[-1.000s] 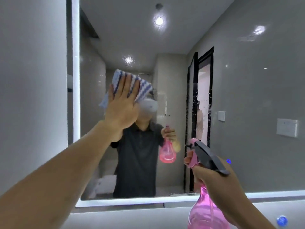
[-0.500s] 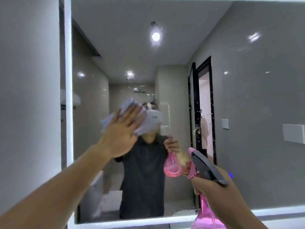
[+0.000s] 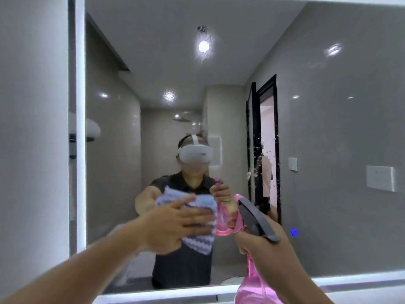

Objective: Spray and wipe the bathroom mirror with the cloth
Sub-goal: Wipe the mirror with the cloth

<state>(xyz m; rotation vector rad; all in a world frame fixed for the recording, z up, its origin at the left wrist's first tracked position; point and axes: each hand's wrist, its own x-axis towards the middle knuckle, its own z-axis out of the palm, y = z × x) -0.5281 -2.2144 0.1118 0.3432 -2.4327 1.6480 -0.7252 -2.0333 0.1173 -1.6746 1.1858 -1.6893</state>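
**Q:** Why is one palm flat on the glass?

**Me:** My left hand (image 3: 175, 224) has its fingers straight and presses the cloth (image 3: 198, 245) against the mirror (image 3: 339, 128). A flat palm spreads the push, so I judge the cloth makes full contact instead of bunching.

**Q:** Where is the cloth on the mirror?

**Me:** Low and about the middle. It lies under my palm, with a striped corner hanging below it.

**Q:** And the other hand?

**Me:** My right hand (image 3: 269, 253) is wrapped round the neck of the pink bottle (image 3: 252, 281). The dark nozzle (image 3: 255, 218) points toward the glass. I hold the bottle up just right of the cloth, so I judge I can spray again without swapping hands. I cannot tell whether a finger is on the trigger.

**Q:** Is there anything left to wipe?

**Me:** Yes. Drops (image 3: 256, 150) cling to the glass over the reflected doorway (image 3: 266, 119), up and to the right of the cloth. From that I judge the wiping is only partway done.

**Q:** Can you read any brand or writing?

**Me:** No. The bottle shows no label from here. 1 small round blue mark (image 3: 294, 232) sits to the right of the nozzle, but it is too small to read. The 2 plates (image 3: 381, 178) on the reflected wall look blank.
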